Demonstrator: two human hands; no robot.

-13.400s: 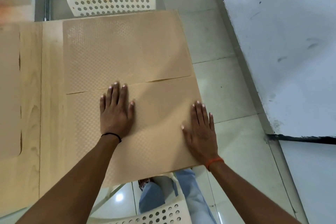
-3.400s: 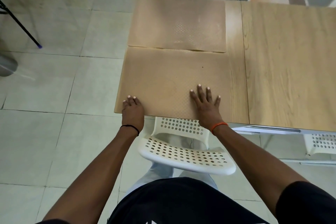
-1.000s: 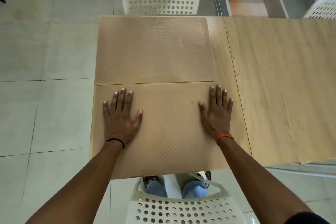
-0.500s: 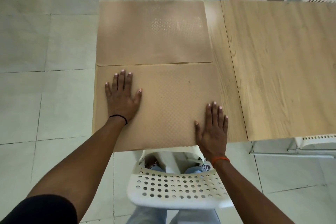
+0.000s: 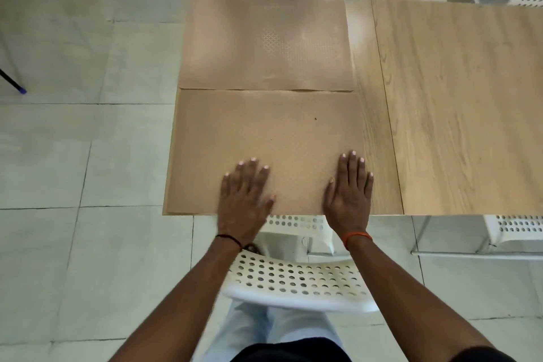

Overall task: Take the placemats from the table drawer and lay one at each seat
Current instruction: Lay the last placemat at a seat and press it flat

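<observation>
Tan near mat flat on worktop at frame centre, touching far mat above, left hand and right hand pressing its lower edge, fingers straight, gripping nothing, white chair below.

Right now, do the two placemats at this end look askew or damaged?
Mostly fine. The near placemat lies flat under both hands, but where it meets the far placemat the seam ripples slightly, as if the edges overlap. No tears visible.
</observation>
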